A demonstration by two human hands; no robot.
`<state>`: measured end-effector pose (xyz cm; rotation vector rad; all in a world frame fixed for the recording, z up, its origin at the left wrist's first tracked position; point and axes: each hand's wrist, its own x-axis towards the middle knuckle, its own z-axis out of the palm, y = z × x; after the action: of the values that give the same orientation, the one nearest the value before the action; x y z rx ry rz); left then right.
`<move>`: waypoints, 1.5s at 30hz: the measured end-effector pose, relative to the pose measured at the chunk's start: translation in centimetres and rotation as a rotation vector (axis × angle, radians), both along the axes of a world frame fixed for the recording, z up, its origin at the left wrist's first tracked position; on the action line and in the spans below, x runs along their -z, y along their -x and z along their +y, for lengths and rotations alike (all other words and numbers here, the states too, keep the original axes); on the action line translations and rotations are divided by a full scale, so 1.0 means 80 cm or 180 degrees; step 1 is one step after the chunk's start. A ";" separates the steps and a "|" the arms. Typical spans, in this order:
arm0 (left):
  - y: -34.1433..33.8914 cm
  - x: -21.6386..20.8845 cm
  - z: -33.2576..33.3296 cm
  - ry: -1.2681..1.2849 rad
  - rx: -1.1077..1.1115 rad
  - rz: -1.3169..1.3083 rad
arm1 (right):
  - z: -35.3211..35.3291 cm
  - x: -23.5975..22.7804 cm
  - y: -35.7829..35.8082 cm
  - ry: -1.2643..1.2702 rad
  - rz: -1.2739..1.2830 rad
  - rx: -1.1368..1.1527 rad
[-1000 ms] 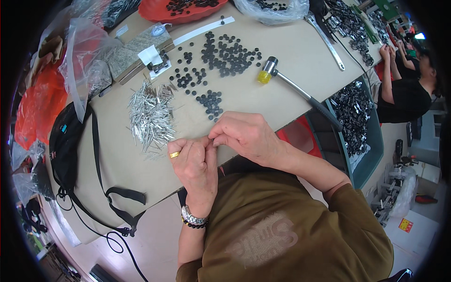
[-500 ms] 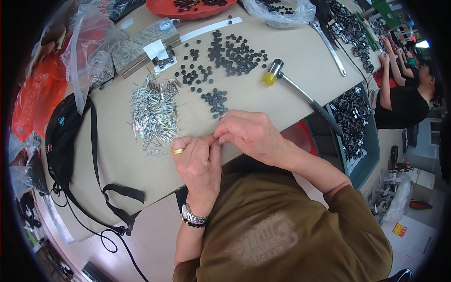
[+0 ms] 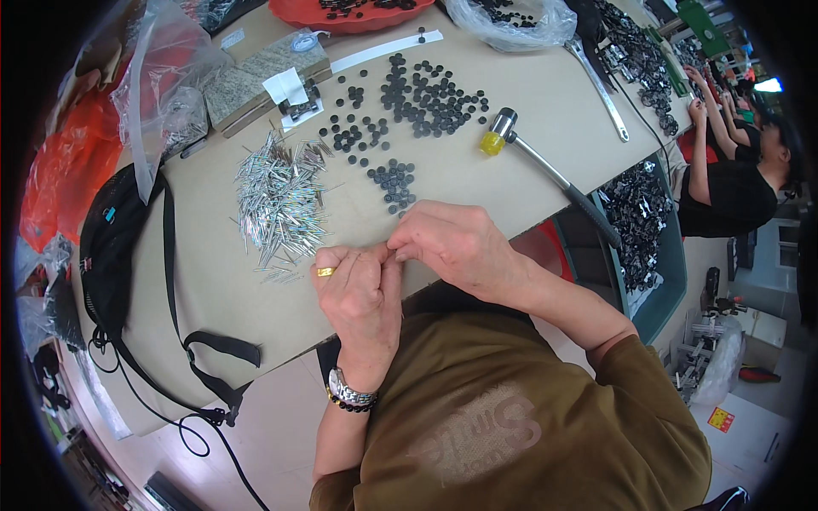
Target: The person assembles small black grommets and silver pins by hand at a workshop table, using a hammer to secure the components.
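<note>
Close together at the table's near edge, my left hand (image 3: 360,285) and my right hand (image 3: 456,244) meet at the fingertips. Both are closed in a pinch; whatever sits between the fingers is hidden or too small to name. A ring is on my left hand and a watch on that wrist. Just beyond my left hand lies a heap of thin silvery metal pins (image 3: 277,200). Past my right fingertips are small round black caps (image 3: 392,183), with a larger spread of black caps (image 3: 430,102) farther off.
A mallet (image 3: 545,170) with a yellow face lies to the right, and a wrench (image 3: 598,92) beyond it. At right stands a green bin (image 3: 673,272) of black parts. A black waist bag (image 3: 119,247) lies left. A red bowl (image 3: 349,21) stands at the back. Co-workers sit at far right.
My hands hold nearly the same pinched pose. The whole view has shifted very slightly; nothing on the table has visibly been moved.
</note>
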<state>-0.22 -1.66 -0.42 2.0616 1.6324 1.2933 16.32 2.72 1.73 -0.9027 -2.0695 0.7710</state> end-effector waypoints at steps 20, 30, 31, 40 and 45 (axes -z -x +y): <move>0.000 -0.001 -0.001 0.0025 -0.0003 0.0014 | -0.006 -0.006 0.002 -0.0527 -0.0627 0.0013; 0.000 0.004 -0.001 0.0075 -0.0044 -0.0021 | -0.013 -0.008 0.003 -0.1074 -0.0929 0.0101; 0.000 0.005 -0.001 0.0068 -0.0038 -0.0021 | -0.013 -0.010 0.004 -0.1154 -0.1025 0.0089; 0.001 0.006 -0.004 0.0086 -0.0058 -0.0031 | -0.004 0.003 -0.002 -0.0301 -0.0140 -0.0010; 0.000 0.006 -0.003 0.0043 -0.0034 -0.0054 | -0.003 -0.005 -0.001 0.0224 -0.0106 0.0214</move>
<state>-0.25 -1.93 -0.89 2.0313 1.6428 1.2961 16.43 2.50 2.14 -1.0250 -2.0409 0.8021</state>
